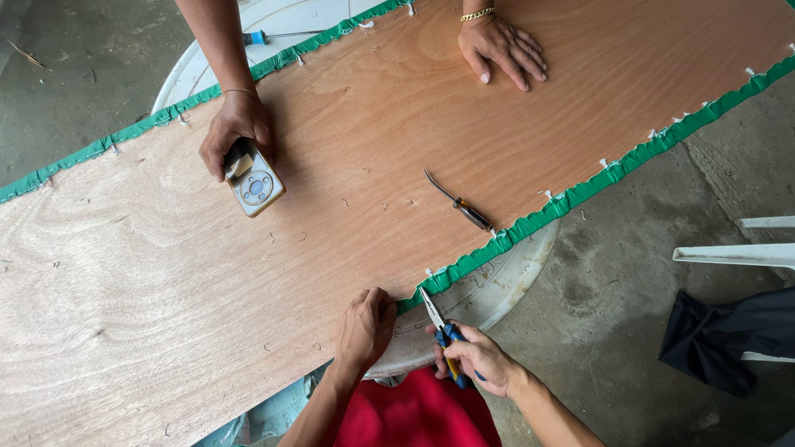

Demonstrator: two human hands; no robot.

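We press our left hand (365, 329) on the near edge of the board (331, 190), fingers curled together over the green trim (530, 222). Our right hand (479, 358) grips the pliers (440, 324), fingers wrapped around the handles, tips at the trim beside the left hand. The board lies across a white table (489, 285); it looks thin, stiff and light, likely to slide, best held flat near the edge. The trim looks soft. Across from us, another person's hands rest on the board, one holding a stapler (253, 180). A knife (460, 204) lies nearby.
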